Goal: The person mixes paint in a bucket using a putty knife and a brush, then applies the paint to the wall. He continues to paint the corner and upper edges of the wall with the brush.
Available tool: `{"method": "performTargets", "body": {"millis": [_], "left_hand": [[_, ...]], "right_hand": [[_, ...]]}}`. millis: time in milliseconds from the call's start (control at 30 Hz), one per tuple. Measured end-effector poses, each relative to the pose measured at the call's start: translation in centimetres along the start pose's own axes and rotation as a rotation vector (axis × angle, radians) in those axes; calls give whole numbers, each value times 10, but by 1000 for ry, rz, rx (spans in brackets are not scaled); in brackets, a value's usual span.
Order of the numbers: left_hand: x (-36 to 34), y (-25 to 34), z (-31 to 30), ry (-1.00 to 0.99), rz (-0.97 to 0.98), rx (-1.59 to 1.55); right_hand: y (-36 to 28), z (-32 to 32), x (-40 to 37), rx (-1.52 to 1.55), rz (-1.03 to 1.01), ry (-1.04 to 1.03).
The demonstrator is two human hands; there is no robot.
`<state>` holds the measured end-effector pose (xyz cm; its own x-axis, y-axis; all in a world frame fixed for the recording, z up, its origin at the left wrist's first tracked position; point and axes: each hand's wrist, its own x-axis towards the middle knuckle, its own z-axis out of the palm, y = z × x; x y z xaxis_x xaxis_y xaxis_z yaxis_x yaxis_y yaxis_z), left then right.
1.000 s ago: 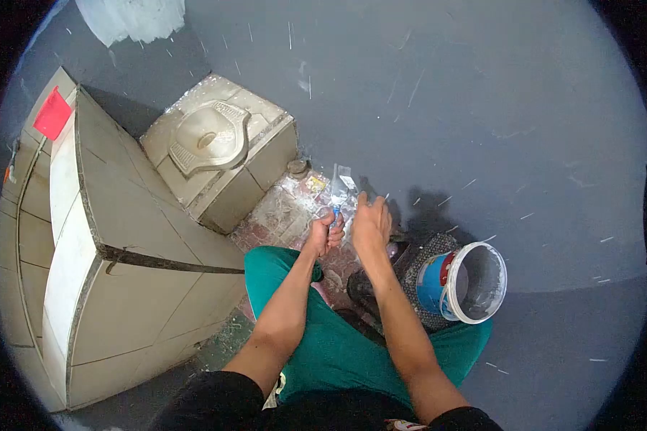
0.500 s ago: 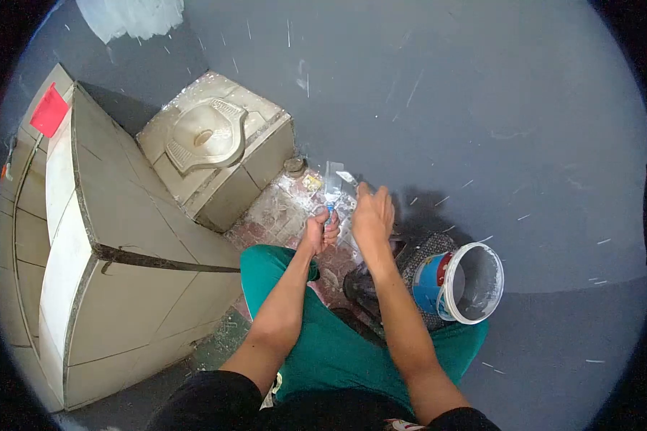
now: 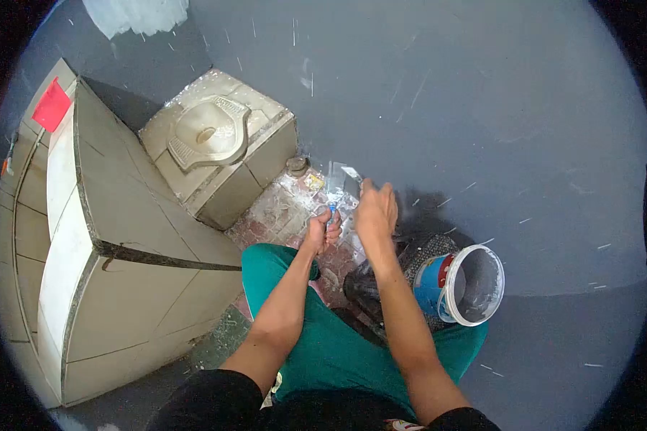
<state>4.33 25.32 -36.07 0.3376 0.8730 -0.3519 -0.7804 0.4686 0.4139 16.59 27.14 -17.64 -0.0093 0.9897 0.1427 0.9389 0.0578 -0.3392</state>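
Observation:
My left hand [image 3: 323,231] is closed around the blue handle of a putty knife [image 3: 336,179], its wide blade pointing away from me and smeared with white near the handle. Close on its right, my right hand [image 3: 376,213] has its fingers curled in a grip. A second blade [image 3: 351,173] with a white smear shows just beyond those fingers, right beside the first blade; the handle is hidden by the hand. Both hands are low over the white-spattered tile floor [image 3: 277,205].
A paint bucket [image 3: 449,284], smeared white inside, stands tilted by my right knee. Ahead left, a squat toilet [image 3: 207,133] sits on a tiled step. A tiled partition [image 3: 151,287] bearing a pink scoop [image 3: 52,105] is on my left. The grey wall [image 3: 510,144] has white marks.
The view has shifted very slightly. Both hands keep their grips and stay close together, with the two blades still side by side.

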Motion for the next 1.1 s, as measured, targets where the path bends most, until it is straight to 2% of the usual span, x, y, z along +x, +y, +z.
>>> {"method": "performTargets", "body": {"millis": [100,433,700,1000,1100], "left_hand": [[-1,0,4,29,-22,28],[0,-2,-7,-15,61,146],[0,-4,-10,19,113,202],[0,-6,-7,53,145,246],[-2,-7,-7,75,112,246]], "right_hand": [[0,9,-11,-3,-61,31],[-4,-10,13,-139,-138,-121],[0,-13,29,-174,-144,-215],[-7,0,37,-165,-179,-132],[-2,7,50,-151,-146,-221]]}}
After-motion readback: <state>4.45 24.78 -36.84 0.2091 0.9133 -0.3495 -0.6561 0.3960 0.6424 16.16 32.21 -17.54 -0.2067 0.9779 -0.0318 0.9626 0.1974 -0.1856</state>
